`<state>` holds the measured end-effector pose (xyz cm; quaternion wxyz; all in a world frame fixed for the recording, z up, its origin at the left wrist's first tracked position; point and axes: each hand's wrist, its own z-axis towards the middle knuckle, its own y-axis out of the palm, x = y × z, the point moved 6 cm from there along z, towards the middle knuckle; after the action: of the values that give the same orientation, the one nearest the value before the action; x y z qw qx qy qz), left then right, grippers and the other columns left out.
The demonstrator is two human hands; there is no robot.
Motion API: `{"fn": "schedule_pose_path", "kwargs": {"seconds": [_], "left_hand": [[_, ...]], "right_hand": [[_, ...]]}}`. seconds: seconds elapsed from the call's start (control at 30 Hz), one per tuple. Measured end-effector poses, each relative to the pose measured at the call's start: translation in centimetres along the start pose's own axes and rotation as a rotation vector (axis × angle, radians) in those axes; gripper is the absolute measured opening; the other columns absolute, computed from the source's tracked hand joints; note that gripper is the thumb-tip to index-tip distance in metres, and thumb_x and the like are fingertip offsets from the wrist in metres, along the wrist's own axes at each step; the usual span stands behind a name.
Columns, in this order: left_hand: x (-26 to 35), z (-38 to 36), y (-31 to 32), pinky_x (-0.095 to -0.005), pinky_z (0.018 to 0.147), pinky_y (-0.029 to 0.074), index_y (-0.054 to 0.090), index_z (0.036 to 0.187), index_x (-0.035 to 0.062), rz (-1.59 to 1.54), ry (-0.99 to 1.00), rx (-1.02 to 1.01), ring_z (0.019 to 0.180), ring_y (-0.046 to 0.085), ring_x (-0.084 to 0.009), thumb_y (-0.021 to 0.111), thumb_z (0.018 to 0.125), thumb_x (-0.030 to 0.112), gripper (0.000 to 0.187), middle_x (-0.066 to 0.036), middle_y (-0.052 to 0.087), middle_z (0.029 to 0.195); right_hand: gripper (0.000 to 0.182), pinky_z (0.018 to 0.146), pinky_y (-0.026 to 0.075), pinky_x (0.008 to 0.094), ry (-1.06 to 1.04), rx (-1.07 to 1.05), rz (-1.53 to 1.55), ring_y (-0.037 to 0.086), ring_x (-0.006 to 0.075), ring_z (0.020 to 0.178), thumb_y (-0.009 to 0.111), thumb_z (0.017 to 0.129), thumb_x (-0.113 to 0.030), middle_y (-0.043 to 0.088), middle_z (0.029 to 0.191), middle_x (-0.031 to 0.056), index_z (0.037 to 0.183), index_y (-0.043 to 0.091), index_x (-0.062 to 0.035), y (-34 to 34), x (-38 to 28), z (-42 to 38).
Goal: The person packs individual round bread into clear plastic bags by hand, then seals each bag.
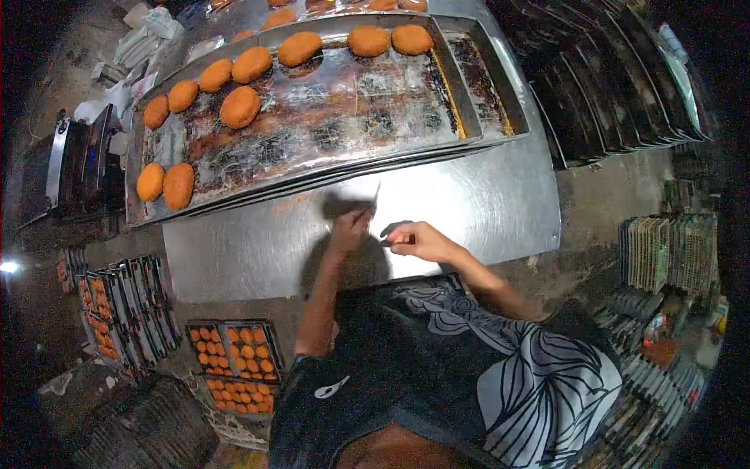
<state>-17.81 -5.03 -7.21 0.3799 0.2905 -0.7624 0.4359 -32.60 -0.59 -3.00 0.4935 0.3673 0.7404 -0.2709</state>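
My left hand [351, 230] is closed over the steel table [476, 203], with a thin, pale, blade-like strip [376, 195] rising from its fingers. Just to its right, my right hand [422, 241] is bent in a pinch. A small dark piece [385, 237] shows at its fingertips; I cannot tell what it is. Beyond both hands lies a large, grease-stained metal tray [336, 168], on top of other trays. Several round orange-brown buns [239, 107] sit along its far side and left end. A dark shadow falls on the table around my left hand.
More buns in clear wrapping [320, 6] lie at the table's far edge. Dark trays [609, 86] stand in a row at the right. Bun-filled trays [234, 352] are on the floor at lower left, near a rack of trays [129, 305]. Stacked crates [668, 250] stand far right.
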Motion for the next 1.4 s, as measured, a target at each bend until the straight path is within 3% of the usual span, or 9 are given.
{"fn": "schedule_pose_path", "kwargs": {"seconds": [0.4,0.57,0.63,0.77,0.93,1.0,1.07,1.2,1.4], "left_hand": [[3.3,-3.2,0.4,-0.0249,0.06,0.045,0.063,0.085,0.0008,-0.314,0.071,-0.015,0.067,0.056,-0.0119,0.066,0.071,0.019,0.023,-0.006,0.061,0.075],[9.5,-6.9,-5.5,-0.0278,0.056,0.043,0.065,0.075,0.0021,-0.084,0.405,0.309,0.063,0.054,-0.0147,0.062,0.072,0.012,0.011,-0.008,0.056,0.069],[8.4,-7.1,-6.3,-0.029,0.054,0.042,0.062,0.087,0.0025,-0.003,0.479,0.376,0.063,0.054,-0.0163,0.062,0.073,0.013,0.017,-0.009,0.055,0.069],[1.3,-4.9,-13.4,-0.0327,0.064,0.045,0.054,0.101,0.0067,-1.118,0.379,0.501,0.072,0.055,-0.0198,0.063,0.075,0.025,0.033,-0.007,0.057,0.08],[-3.3,-9.4,-22.2,-0.0397,0.077,0.048,0.041,0.115,0.0059,-1.614,0.256,0.358,0.085,0.055,-0.0224,0.047,0.086,0.03,0.039,-0.007,0.051,0.1],[-7.8,-11.2,-26.5,-0.0436,0.083,0.044,0.037,0.119,0.0075,-1.522,0.295,1.079,0.095,0.052,-0.0244,0.042,0.087,0.03,0.039,-0.009,0.051,0.102],[-5.8,-12.2,-28.3,-0.0452,0.083,0.043,0.038,0.118,0.0074,-1.584,0.318,1.07,0.097,0.051,-0.0251,0.043,0.087,0.028,0.037,-0.009,0.052,0.101],[-6.5,-14.5,-32.2,-0.0489,0.084,0.041,0.037,0.117,0.0076,-1.699,0.483,1.094,0.102,0.048,-0.0275,0.044,0.085,0.022,0.035,-0.013,0.047,0.108],[-4.4,-13.8,-31.9,-0.0511,0.086,0.04,0.035,0.119,0.0059,-1.696,0.551,1.209,0.102,0.048,-0.0318,0.039,0.084,0.022,0.038,-0.015,0.048,0.109]], "right_hand": [[0.013,0.041,0.038,0.0361,-0.061,0.725,-0.282,0.051,0.0288,0.045,0.044,0.086,-0.017,0.046,0.049,0.0137,0.09,0.047,-0.0051,2.6,1.0,-1.9],[0.041,0.042,0.041,0.0181,0.234,0.135,1.379,0.048,0.0073,0.054,0.043,0.088,-0.02,0.056,0.077,0.0079,0.125,0.035,-0.0048,4.7,-3.8,4.7],[0.052,0.059,0.047,0.0244,-0.129,0.278,0.885,0.053,0.013,0.075,0.039,0.088,-0.035,0.051,0.104,0.0137,0.128,0.029,-0.0022,2.6,-8.6,7.9],[0.049,0.087,0.039,0.0461,-0.193,-0.202,1.528,0.048,0.0266,0.101,0.035,0.087,-0.043,0.035,0.128,0.013,0.129,0.027,-0.0201,10.4,-14.5,10.8],[0.047,0.082,0.043,0.0374,-0.351,0.272,0.178,0.053,0.0271,0.095,0.055,0.08,-0.018,0.054,0.104,0.0187,0.118,0.039,0.0031,12.1,-16.8,18.5],[0.058,0.081,0.042,0.0394,-0.644,0.945,-0.804,0.05,0.0401,0.094,0.055,0.077,-0.028,0.047,0.105,0.0299,0.119,0.035,0.0057,9.8,-24.2,21.4],[0.065,0.079,0.042,0.0415,-0.213,1.113,-1.248,0.048,0.0428,0.093,0.058,0.073,-0.036,0.045,0.104,0.0311,0.118,0.036,0.0066,9.3,-24.3,27.8],[0.064,0.082,0.041,0.0416,-0.22,0.72,-0.9,0.044,0.0374,0.102,0.062,0.069,-0.037,0.043,0.112,0.026,0.119,0.042,-0.0036,6.5,-24.2,32.2],[0.078,0.081,0.037,0.0417,-1.214,0.489,-0.852,0.045,0.0319,0.096,0.069,0.052,-0.013,0.049,0.111,0.0116,0.124,0.039,-0.0124,16.6,-28.1,14.6]]}}
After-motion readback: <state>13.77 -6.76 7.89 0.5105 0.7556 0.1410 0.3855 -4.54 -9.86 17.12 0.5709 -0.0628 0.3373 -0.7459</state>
